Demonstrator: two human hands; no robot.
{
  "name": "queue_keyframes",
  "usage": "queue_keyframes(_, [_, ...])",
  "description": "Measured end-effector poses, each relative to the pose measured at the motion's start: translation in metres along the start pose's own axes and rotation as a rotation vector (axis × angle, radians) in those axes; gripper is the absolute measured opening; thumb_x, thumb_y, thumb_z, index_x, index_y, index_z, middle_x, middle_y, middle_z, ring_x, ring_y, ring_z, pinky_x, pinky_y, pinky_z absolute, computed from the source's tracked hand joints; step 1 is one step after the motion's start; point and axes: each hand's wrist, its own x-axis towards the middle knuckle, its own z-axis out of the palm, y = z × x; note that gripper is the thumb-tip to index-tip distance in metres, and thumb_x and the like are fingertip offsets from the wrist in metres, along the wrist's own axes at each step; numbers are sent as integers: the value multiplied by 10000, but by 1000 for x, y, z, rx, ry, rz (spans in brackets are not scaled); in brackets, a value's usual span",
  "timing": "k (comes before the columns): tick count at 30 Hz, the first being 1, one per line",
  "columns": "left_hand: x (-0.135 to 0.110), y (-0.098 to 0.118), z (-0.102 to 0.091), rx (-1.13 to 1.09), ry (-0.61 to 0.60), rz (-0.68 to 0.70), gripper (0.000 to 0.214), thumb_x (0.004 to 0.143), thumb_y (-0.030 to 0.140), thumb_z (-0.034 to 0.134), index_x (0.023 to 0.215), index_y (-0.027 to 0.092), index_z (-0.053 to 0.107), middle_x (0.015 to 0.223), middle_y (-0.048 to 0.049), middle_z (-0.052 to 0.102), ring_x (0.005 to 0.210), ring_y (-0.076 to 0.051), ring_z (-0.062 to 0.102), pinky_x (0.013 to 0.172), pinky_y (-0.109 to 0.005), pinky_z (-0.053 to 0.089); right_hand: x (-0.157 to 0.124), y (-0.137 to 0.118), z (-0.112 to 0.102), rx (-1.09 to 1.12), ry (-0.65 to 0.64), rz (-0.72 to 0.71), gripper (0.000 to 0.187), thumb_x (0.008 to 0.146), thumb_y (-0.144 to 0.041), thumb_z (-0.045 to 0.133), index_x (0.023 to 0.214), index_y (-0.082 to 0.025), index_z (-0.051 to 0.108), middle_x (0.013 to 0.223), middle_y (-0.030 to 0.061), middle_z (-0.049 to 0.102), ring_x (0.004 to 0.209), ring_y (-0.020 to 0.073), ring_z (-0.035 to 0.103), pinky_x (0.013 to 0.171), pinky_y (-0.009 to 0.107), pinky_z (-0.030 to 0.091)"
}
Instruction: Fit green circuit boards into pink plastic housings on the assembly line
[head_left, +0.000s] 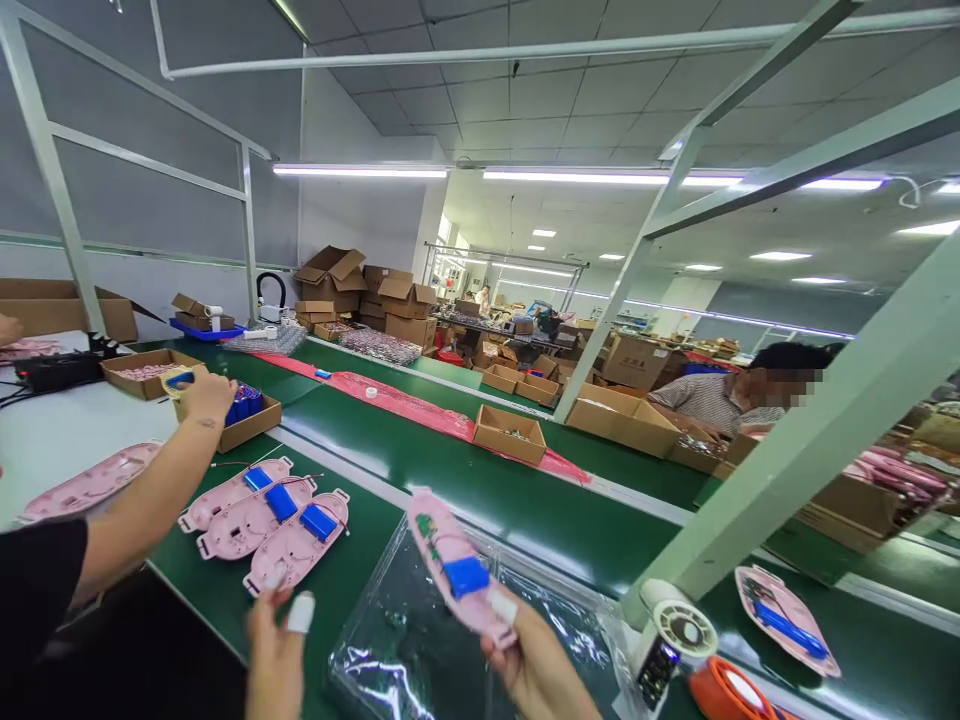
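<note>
In my right hand (pixel 536 650) is a pink plastic housing half (pixel 450 545), tilted above the bench. A blue battery pack (pixel 466 576) and a green circuit board (pixel 427 530) sit inside it. Empty and slightly blurred, my left hand (pixel 276 645) has its thumb and fingers apart, the thumb wearing a white finger cot. Its fingertips are at the near end of a pink housing half (pixel 289 545), where contact is unclear. Beyond it lie two more pink halves (pixel 232 528), each bearing a blue battery pack.
Clear plastic sheeting (pixel 405 620) covers the green bench below my right hand. On the right are a white fan (pixel 679 635), an orange tape roll (pixel 731 690) and another filled housing (pixel 787 620). A co-worker's hand (pixel 206 400) reaches to a battery box (pixel 251 425). A metal post (pixel 810 440) slants across.
</note>
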Motion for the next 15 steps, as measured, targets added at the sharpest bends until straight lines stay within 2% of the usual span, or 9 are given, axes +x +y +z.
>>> queue_keyframes(1, [12,0,-14,8,29,-1,376,840,384,639,1184,244,578,1346,-84,542,1221,-277,520,995,-473,451,16,-15,0,26,48,-47,284,766,-178,737,1012,-89,628,645,17,673,455,97,612,422,175,507])
queue_keyframes(3, [32,0,-37,13,46,-20,356,881,360,591,1203,209,570,1282,-90,583,1100,-252,595,907,-475,509,54,-41,-2,58,161,-110,135,862,-118,619,996,-107,601,712,-11,655,517,72,605,484,176,522])
queue_keyframes(4, [41,-1,-46,13,43,-33,345,888,367,580,1188,196,577,1234,-87,610,1053,-241,615,872,-466,526,73,-51,-5,69,216,-132,105,908,-156,580,1005,-120,597,777,-18,648,578,68,612,533,189,537])
queue_keyframes(6, [56,-6,-55,11,27,-61,286,890,372,570,1084,165,603,1059,-69,668,952,-217,654,874,-464,528,109,-65,-13,72,310,-148,173,933,-260,570,1050,-134,593,920,12,646,701,96,631,607,241,555])
queue_keyframes(9, [79,-16,-55,14,1,-102,117,846,269,585,895,165,563,760,-37,676,706,-222,706,998,-552,452,143,-78,-27,43,407,-172,261,929,-316,576,1131,-151,575,1061,47,631,837,141,642,700,307,568])
queue_keyframes(11, [93,-20,-49,37,-13,-124,130,780,178,607,886,170,531,691,-46,682,605,-255,717,1037,-609,403,154,-82,-35,-3,440,-199,288,927,-325,577,1160,-156,566,1102,57,624,884,159,643,739,336,568])
queue_keyframes(13, [104,-20,-43,70,-29,-140,180,763,161,618,927,148,546,702,-75,702,614,-294,730,1012,-634,423,157,-83,-40,-71,464,-247,300,926,-332,576,1172,-161,562,1125,62,619,914,169,641,765,355,565])
queue_keyframes(15, [112,-17,-40,86,-41,-145,204,782,177,612,974,123,570,735,-90,705,727,-339,743,1003,-609,453,153,-80,-42,-151,493,-350,307,922,-337,581,1176,-164,562,1147,65,613,947,182,635,796,377,557])
